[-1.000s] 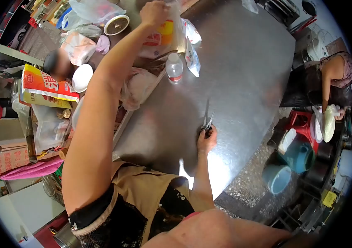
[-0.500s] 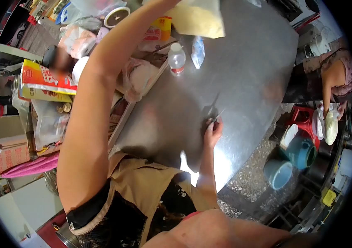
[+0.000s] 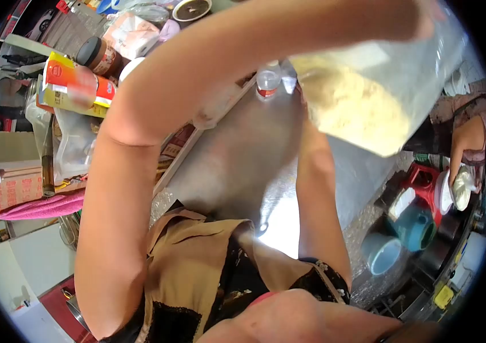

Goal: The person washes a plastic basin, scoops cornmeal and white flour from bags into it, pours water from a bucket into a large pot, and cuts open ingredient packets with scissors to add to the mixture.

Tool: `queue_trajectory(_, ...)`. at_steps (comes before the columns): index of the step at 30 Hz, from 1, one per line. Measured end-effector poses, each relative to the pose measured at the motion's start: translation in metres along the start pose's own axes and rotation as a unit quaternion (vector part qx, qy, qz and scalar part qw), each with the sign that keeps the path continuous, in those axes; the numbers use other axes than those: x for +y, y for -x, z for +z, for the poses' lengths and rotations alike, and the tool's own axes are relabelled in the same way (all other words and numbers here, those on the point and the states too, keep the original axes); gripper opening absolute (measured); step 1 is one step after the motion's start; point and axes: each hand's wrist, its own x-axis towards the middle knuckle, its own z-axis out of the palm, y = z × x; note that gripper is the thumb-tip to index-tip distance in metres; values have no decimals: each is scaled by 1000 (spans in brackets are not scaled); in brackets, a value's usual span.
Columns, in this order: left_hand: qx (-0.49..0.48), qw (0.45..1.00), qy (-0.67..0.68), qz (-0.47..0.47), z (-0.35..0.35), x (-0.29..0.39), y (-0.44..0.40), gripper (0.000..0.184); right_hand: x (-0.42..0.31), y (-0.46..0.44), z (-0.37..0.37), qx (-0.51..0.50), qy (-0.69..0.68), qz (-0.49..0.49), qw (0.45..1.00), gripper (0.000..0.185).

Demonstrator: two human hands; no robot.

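My left arm reaches across the top of the view, and my left hand [image 3: 423,23] is at the upper right, blurred and partly cut off. From it hangs a large clear plastic bag [image 3: 368,108] of pale yellow powder or flour, raised above the metal table [image 3: 231,160]. My right forearm [image 3: 316,166] stretches forward over the table, and its hand is mostly hidden behind the bag, so its fingers do not show. Beside it stand a clear bottle with a red label [image 3: 267,84] and a small bluish plastic packet [image 3: 288,80].
On the left are a brown-lidded jar [image 3: 100,56], a red and yellow packet [image 3: 77,83] and a pink cloth [image 3: 43,206]. Another person's hand [image 3: 464,140] holds a pale bag at the right, near a red stool [image 3: 423,186] and blue-green buckets [image 3: 383,254].
My left hand has swung right, bringing the bag of yellow powder nearer and lower in view. My right hand, earlier holding a thin pointed tool over the table, has moved forward behind the bag.
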Motion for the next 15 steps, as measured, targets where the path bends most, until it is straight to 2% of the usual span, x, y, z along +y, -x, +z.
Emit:
queue_trajectory(2, -88, 993, 47, -59, -17, 21, 16, 16, 3, 9, -6, -7, 28, -16, 999, 37)
queue_trajectory(4, -77, 995, 56, -29, -20, 31, 42, 13, 6, 34, -24, -9, 72, -42, 997, 35)
queue_trajectory(5, -22, 998, 42, 34, -10, 31, 67, 20, 8, 52, -36, -8, 96, -59, 994, 35)
queue_trajectory(9, 5, 994, 104, 28, -22, 44, 148, 8, 12, 173, -109, 36, 245, -128, 960, 32)
queue_trajectory(10, 5, 991, 131, -4, -23, 42, 167, 8, 13, 210, -124, 58, 289, -141, 945, 32)
queue_trajectory(11, 0, 986, 166, -34, -22, 36, 183, 10, 16, 245, -135, 77, 344, -147, 924, 31)
queue_trajectory(12, 11, 991, 125, -38, -19, 28, 198, 12, 20, 279, -142, 95, 402, -150, 898, 31)
queue_trajectory(14, -57, 996, 27, -65, -22, 15, 215, 18, 29, 336, -151, 155, 493, -128, 846, 27)
queue_trajectory(15, -85, 994, -55, -39, -15, 1, 224, 17, 14, 356, -143, 133, 615, -177, 757, 30)
